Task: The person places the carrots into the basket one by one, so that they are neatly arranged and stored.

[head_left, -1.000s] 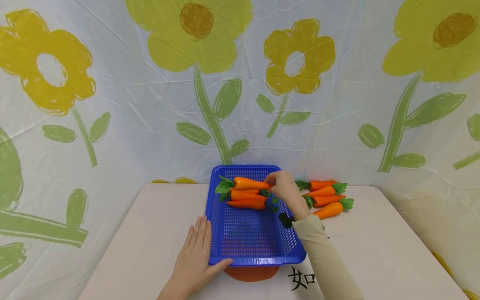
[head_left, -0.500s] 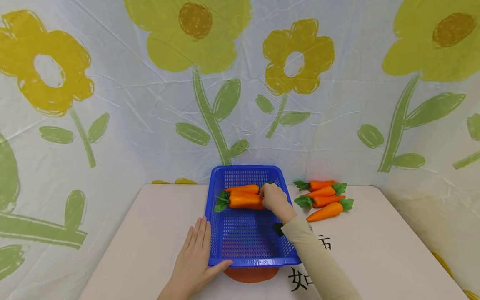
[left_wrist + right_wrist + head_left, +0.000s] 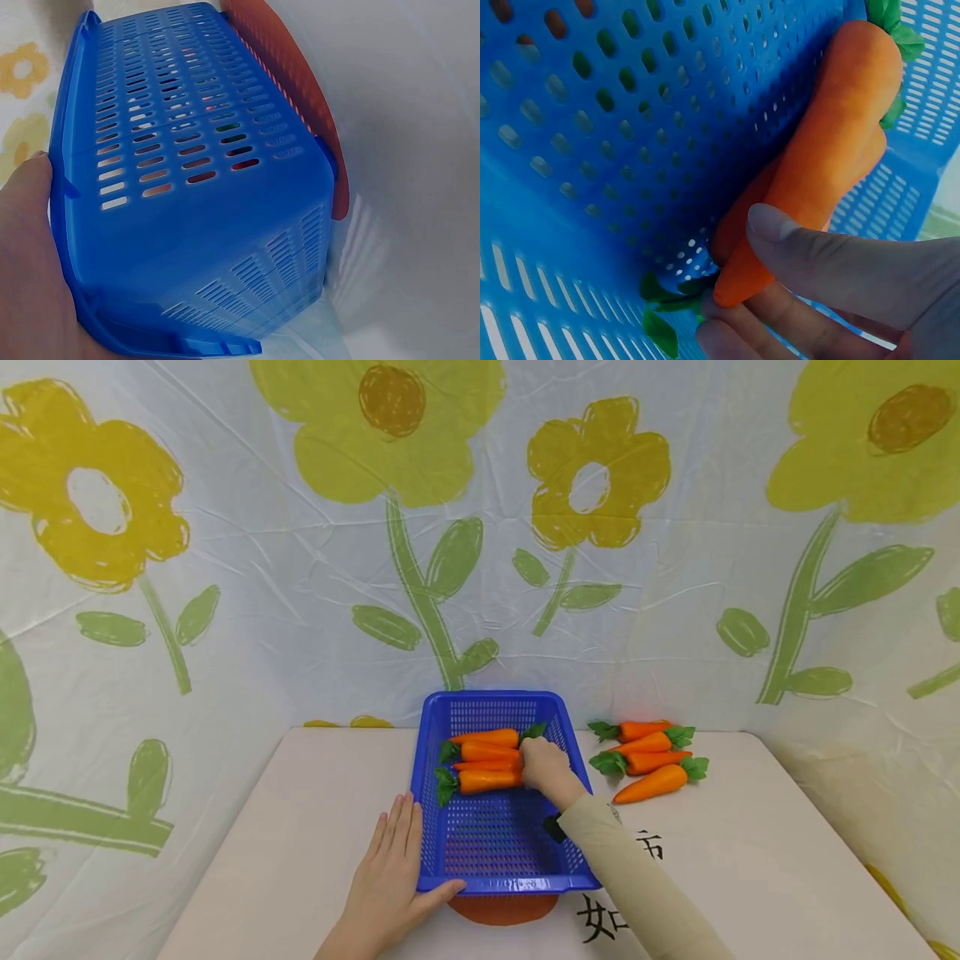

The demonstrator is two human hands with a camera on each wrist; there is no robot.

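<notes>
Inside the blue plastic basket lie several orange toy carrots with green leaves. My right hand reaches in from the right and pinches the pointed end of the nearest carrot, whose leaves face left. The right wrist view shows the thumb on top of this carrot and fingers below its tip. Another carrot lies partly hidden behind it. Along the basket's left rim my left hand rests with straight fingers, its thumb at the near corner. In the left wrist view, that hand touches the basket's rim.
Right of the basket, several more carrots lie in a loose column on the pale tabletop. A flower-printed cloth hangs behind the table. A red-orange round patch shows under the basket's near edge.
My right hand has lowered the carrot and brought it toward the basket's near side, in front of the other carrots. The left hand has stayed at the rim.
</notes>
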